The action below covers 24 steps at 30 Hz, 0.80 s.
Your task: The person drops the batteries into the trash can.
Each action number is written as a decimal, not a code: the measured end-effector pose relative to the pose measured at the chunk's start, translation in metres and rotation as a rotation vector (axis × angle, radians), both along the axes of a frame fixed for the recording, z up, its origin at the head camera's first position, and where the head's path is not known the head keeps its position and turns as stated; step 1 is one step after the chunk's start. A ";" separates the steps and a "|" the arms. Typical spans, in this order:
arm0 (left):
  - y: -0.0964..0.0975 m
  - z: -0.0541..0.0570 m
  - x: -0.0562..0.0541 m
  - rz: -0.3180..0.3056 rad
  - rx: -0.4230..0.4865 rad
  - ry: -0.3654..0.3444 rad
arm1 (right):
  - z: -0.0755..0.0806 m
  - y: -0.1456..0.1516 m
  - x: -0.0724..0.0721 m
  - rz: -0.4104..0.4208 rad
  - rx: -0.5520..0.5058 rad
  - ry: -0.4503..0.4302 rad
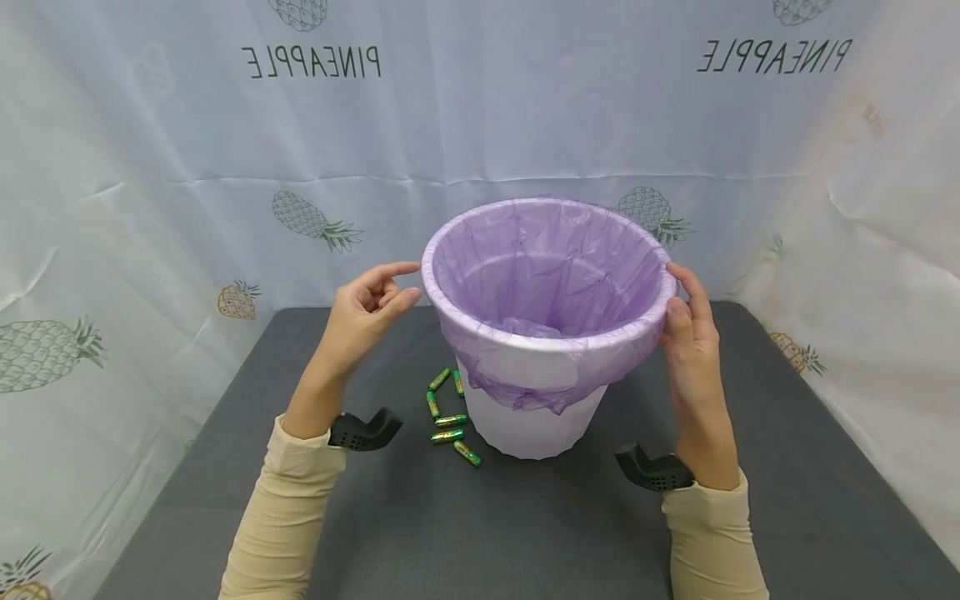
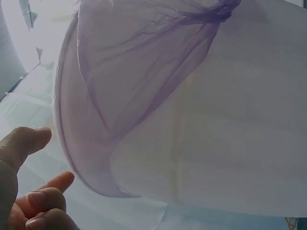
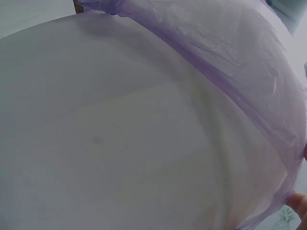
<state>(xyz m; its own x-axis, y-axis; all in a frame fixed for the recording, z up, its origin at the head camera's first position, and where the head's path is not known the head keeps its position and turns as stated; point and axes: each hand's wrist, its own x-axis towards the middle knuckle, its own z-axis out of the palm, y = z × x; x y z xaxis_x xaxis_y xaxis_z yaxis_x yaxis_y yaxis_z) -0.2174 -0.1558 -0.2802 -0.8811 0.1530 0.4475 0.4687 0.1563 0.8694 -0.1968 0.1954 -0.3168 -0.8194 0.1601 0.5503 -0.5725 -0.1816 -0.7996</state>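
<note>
We saw a white plastic bin (image 1: 534,421) standing on a dark grey mat (image 1: 450,533), and we place everything else against that bin. A purple bag liner (image 1: 547,275) sat inside it, folded out over the rim and hanging in a gathered fringe down the front wall.

Our left hand (image 1: 360,321) hovered just beside the bin's left rim, fingers loosely curled and spread, gripping nothing; in the left wrist view the thumb (image 2: 24,141) and fingertips stood apart from the liner-covered rim (image 2: 72,143), with a gap between. Our right hand (image 1: 690,333) lay against the bin's right rim, thumb and fingers pinching the liner's folded edge there. The right wrist view showed only the white wall (image 3: 120,143) and the purple edge (image 3: 230,72) close up, with a fingertip barely in frame at the lower right corner.

Several green batteries (image 1: 448,414) lay scattered on the mat at the bin's front left foot; their labels were too small for us to read.

Behind the bin hung a pale cloth backdrop (image 1: 187,167) printed with pineapples and the word "PINEAPPLE", which appeared mirrored, once above the bin's left and once above its right.
</note>
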 end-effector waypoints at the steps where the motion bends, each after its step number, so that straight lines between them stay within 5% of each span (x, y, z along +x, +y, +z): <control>1: -0.001 -0.002 0.000 0.004 -0.001 0.000 | 0.000 0.000 0.000 0.001 0.001 0.001; 15: -0.012 -0.027 -0.002 0.042 -0.040 0.031 | 0.000 0.000 0.000 0.005 0.013 0.019; 24: -0.019 -0.048 -0.008 0.037 -0.094 -0.013 | -0.001 0.001 -0.001 -0.011 0.015 -0.005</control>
